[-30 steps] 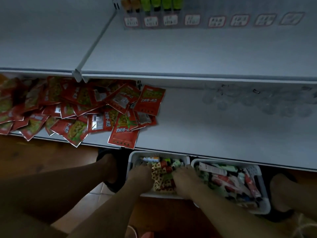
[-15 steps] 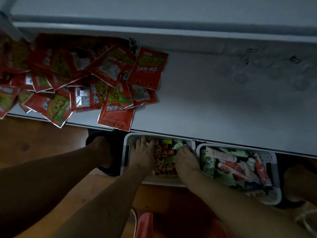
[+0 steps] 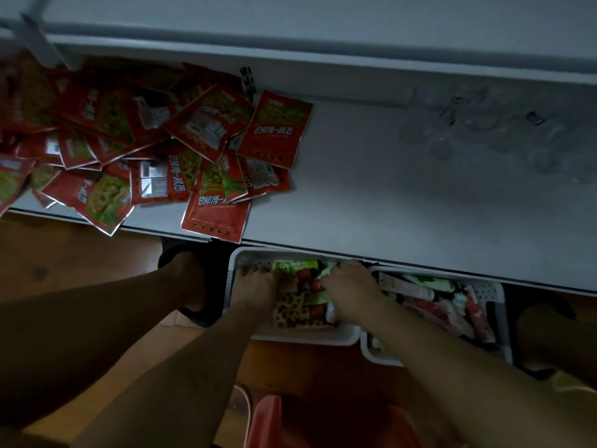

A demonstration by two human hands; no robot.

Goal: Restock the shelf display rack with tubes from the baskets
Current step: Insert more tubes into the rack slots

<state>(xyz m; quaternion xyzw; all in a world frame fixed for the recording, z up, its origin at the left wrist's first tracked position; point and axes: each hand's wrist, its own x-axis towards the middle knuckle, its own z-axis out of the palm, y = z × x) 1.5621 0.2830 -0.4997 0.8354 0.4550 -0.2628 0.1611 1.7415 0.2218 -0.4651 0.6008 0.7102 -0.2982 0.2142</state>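
The left hand [image 3: 255, 287] and the right hand [image 3: 350, 291] lay among tubes [image 3: 300, 307] in the left basket [image 3: 239, 257] below the shelf [image 3: 387, 205]. Whether either hand pinched a tube could not be told.

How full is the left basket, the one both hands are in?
Well filled: tubes cover the whole floor of the left basket; left hand and right hand rest among them. Depth: cannot tell.
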